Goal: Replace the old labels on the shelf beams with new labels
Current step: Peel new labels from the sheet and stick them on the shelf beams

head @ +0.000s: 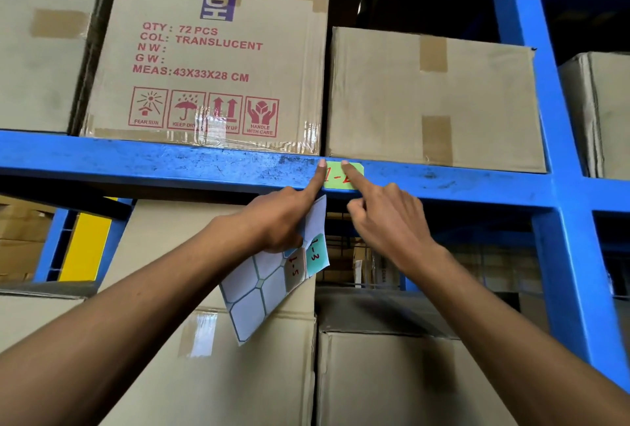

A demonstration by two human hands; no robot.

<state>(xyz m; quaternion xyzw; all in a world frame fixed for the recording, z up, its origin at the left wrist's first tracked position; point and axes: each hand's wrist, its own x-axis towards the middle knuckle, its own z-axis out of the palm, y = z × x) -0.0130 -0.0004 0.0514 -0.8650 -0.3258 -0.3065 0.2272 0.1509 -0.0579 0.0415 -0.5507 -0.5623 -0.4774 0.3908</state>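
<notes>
Green label [342, 177] on blue beam [170, 161]: both index fingertips press it, left hand [276, 221] also clamping label sheet [269, 286] just below beam, right hand [388, 217] other fingers curled

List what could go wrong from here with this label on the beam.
1. The green label is pressed only by two index fingertips, left hand and right hand; its outer end could stay loose, or it may set crooked.
2. The blue beam looks scuffed and dusty, so adhesion may be weak.
3. The label sheet is held by the left hand's curled fingers while its index finger presses; it could slip or crease.
</notes>
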